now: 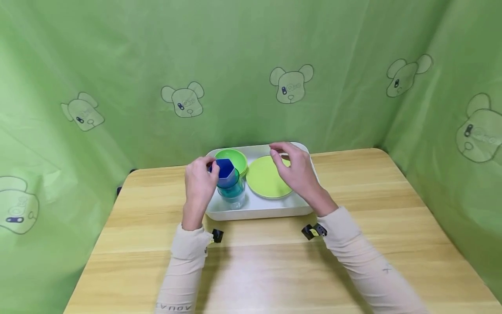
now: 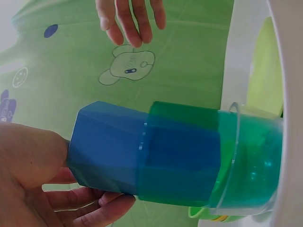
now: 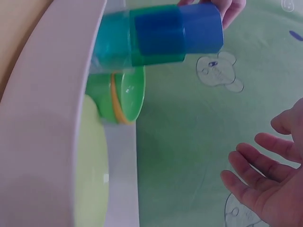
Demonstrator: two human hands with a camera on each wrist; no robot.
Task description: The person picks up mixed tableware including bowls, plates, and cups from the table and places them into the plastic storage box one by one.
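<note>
My left hand (image 1: 199, 182) pinches the rim of a blue angular cup (image 1: 225, 169) between thumb and fingers. That cup's lower half sits inside a translucent green cup (image 2: 182, 189), which in turn stands in a clear cup (image 1: 237, 203). The stack is upright at the front left of a white tray (image 1: 259, 213). Over the right part of the tray, my right hand (image 1: 295, 168) hovers with relaxed, slightly bent fingers and holds nothing. Beneath it lies a round yellow-green plate (image 1: 264, 178), partly covered by the hand in the head view.
Behind the cups, nested bowls (image 1: 235, 158) stand in the tray, a green one on top and an orange edge (image 3: 116, 99) below it. The tray rests near the far edge of a wooden table (image 1: 251, 266). A green curtain (image 1: 235, 52) encloses the table's back and sides.
</note>
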